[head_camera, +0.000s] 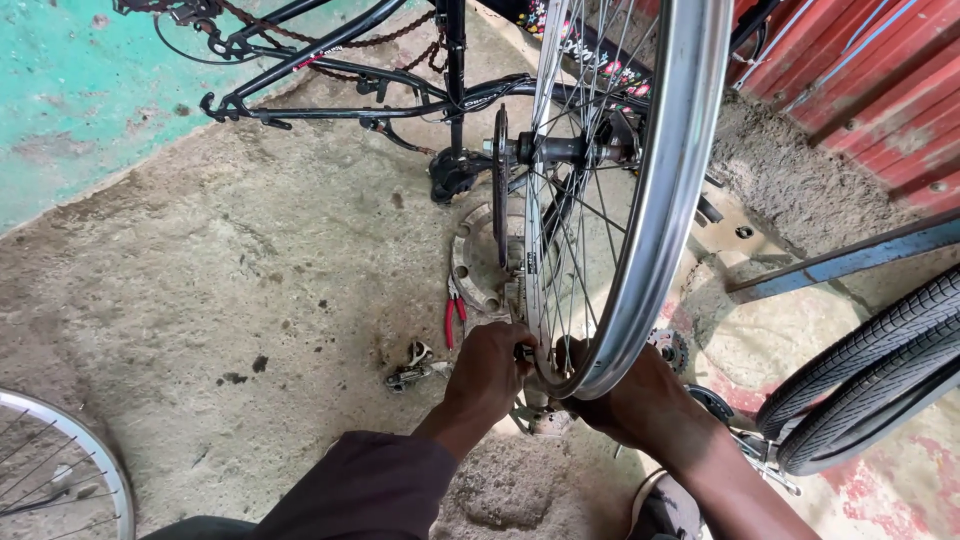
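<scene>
**Bare wheel rim gripped at its lowest point over a concrete floor**

Nearest the camera, a dark maroon sleeve (365, 485) is seen covering the left forearm, while the right forearm is bare. The left hand (488, 368) is pressed against the near side of the bicycle wheel (640, 200) at its bottom edge, the fingers curled together on a small part at the rim; what exactly is pinched cannot be told. The right hand (622, 395) is placed under and behind the rim at the same low point, its fingers wrapped around the metal, though the fingertips are hidden by the rim.

The wheel is held upright, standing on edge and rising out of the top of the view. It is a bare, tyreless rim of shiny silver metal, laced with thin spokes that run to a dark hub (560, 150) with an axle sticking out. A disc-like part is seen on the hub's left side.

Just beyond the hands, red-handled pliers (455, 318) and a small derailleur-like part (410, 368) are laid on the rough concrete floor (250, 280), beside a round grey metal piece (475, 265). To the right, two black tyres (870, 375) are seen, and to the lower left a second spoked rim (60, 470). Farther off, a black bicycle frame (330, 70) with its chain is laid down, and a red corrugated wall (880, 80) is seen at the far right.
</scene>
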